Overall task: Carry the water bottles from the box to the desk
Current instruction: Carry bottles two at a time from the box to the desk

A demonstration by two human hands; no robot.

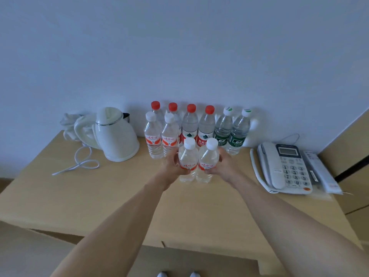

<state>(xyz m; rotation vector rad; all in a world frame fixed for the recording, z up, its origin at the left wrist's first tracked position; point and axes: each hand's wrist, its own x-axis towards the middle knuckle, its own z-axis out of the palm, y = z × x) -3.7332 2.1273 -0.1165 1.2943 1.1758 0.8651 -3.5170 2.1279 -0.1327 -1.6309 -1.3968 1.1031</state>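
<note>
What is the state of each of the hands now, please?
Left hand: grips the left front bottle.
Right hand: grips the right front bottle.

Two small white-capped bottles, gripped one in each hand, carry orange-red labels with white cursive Chinese characters, too blurred to read surely. Same label style on two more white-capped bottles standing behind them on the left. Red-capped bottles at the back have red labels with a green-white mountain mark and white Chinese text, partly hidden. Two green-labelled bottles show white Chinese characters on a dark green band, not legible. Telephone keypad shows digits 1 to 9, 0 and # on white keys; its small grey screen is unreadable. Remote beside it has tiny unreadable print.
</note>
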